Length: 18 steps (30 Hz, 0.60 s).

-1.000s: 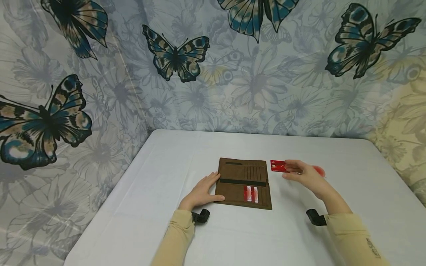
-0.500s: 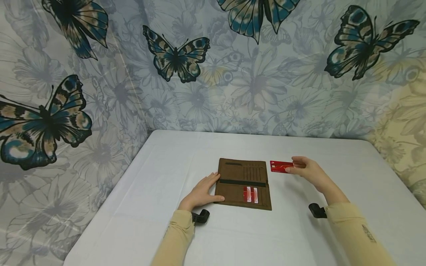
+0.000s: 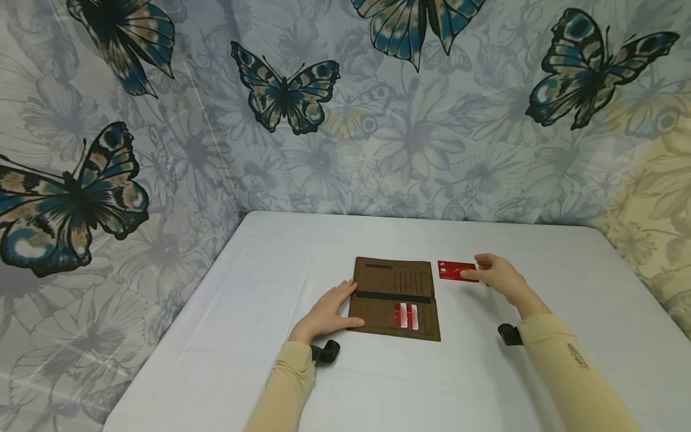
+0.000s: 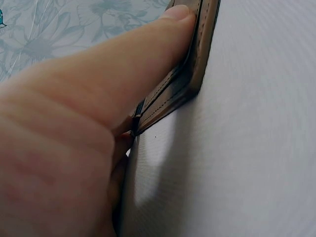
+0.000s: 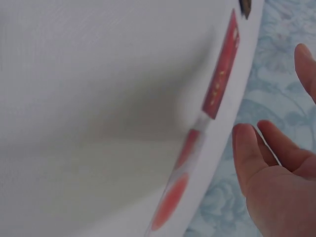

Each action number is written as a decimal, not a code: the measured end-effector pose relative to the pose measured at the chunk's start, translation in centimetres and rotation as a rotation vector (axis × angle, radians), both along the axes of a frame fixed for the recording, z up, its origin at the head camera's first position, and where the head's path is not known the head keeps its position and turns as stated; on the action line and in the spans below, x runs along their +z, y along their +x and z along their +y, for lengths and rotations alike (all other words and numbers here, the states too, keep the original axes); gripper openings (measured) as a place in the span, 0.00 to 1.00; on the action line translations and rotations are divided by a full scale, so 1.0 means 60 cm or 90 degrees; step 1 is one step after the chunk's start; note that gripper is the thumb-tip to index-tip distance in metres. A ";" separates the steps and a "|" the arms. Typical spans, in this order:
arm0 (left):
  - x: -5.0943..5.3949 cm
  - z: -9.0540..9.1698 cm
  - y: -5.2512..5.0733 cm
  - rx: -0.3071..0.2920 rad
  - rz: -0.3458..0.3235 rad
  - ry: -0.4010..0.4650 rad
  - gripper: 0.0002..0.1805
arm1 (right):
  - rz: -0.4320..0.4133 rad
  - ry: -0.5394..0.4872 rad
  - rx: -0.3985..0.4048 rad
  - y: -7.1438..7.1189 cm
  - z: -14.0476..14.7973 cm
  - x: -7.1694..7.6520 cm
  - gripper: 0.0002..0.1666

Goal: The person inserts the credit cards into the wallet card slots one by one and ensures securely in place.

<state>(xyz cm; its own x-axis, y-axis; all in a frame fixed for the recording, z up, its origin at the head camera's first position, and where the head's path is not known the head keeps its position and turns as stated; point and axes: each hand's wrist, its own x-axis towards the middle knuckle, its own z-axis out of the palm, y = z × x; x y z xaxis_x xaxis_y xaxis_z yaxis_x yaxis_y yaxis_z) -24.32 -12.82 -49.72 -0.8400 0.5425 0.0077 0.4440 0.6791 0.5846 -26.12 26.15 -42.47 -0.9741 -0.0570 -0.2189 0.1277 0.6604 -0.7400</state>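
An unfolded brown wallet lies on the white table, with red-and-white cards in its lower part. My left hand rests at its left edge, thumb on the lower corner. In the left wrist view, the thumb of that hand lies on the wallet. To the wallet's right is a red card; my right hand is at its right end, fingers spread. The right wrist view shows the red card, a red-and-pale card and the right hand, apart from both.
The white tabletop extends around the wallet and cards. Behind it and at the left stand walls with butterfly and flower patterns. A dark device is strapped at the left wrist and another at the right.
My right hand has shifted to the right from over the red card, uncovering more of it, and its forearm has swung slightly left since the last frame. The left hand and wallet stay put.
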 end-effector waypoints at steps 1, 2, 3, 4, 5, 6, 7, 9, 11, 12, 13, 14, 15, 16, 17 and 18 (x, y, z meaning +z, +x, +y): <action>0.000 0.000 0.000 0.000 0.000 0.000 0.49 | -0.002 0.004 0.000 -0.002 0.002 -0.003 0.51; -0.001 0.000 0.000 0.001 0.000 0.000 0.49 | -0.004 0.008 0.000 -0.003 0.004 -0.005 0.51; -0.001 0.000 -0.001 0.001 0.000 -0.001 0.49 | -0.006 0.010 -0.002 -0.005 0.005 -0.007 0.51; -0.002 0.000 -0.001 0.001 -0.001 0.000 0.49 | -0.009 0.016 -0.005 -0.006 0.007 -0.009 0.52; -0.002 0.000 -0.001 0.001 -0.001 0.001 0.49 | -0.010 0.022 -0.008 -0.008 0.009 -0.011 0.52; -0.002 0.000 -0.001 0.001 -0.002 0.000 0.49 | -0.011 0.026 -0.010 -0.009 0.010 -0.014 0.52; -0.002 0.000 -0.001 0.001 -0.003 0.000 0.49 | -0.010 0.034 -0.012 -0.011 0.012 -0.016 0.52; -0.003 0.000 -0.001 0.000 -0.003 0.000 0.49 | -0.011 0.036 -0.018 -0.015 0.013 -0.021 0.52; -0.003 0.000 -0.002 0.001 -0.001 0.000 0.49 | -0.009 0.033 -0.019 -0.019 0.014 -0.025 0.52; -0.003 0.000 -0.002 0.002 -0.001 -0.002 0.49 | -0.010 0.028 -0.019 -0.022 0.014 -0.027 0.51; -0.003 -0.001 -0.003 0.001 0.001 -0.003 0.49 | -0.011 0.025 -0.019 -0.023 0.014 -0.029 0.51; -0.004 -0.001 -0.003 0.001 0.003 -0.002 0.49 | -0.012 0.021 -0.018 -0.025 0.014 -0.030 0.51; -0.004 -0.001 -0.003 0.000 0.004 0.000 0.49 | -0.013 0.020 -0.017 -0.027 0.014 -0.032 0.51; -0.004 -0.001 -0.003 0.000 0.004 0.000 0.49 | -0.016 0.021 -0.017 -0.029 0.014 -0.033 0.51; -0.003 -0.001 -0.003 -0.001 0.003 0.001 0.49 | -0.019 0.020 -0.019 -0.030 0.014 -0.034 0.51; -0.003 -0.001 -0.003 -0.003 0.003 0.003 0.49 | -0.023 0.021 -0.020 -0.031 0.014 -0.034 0.51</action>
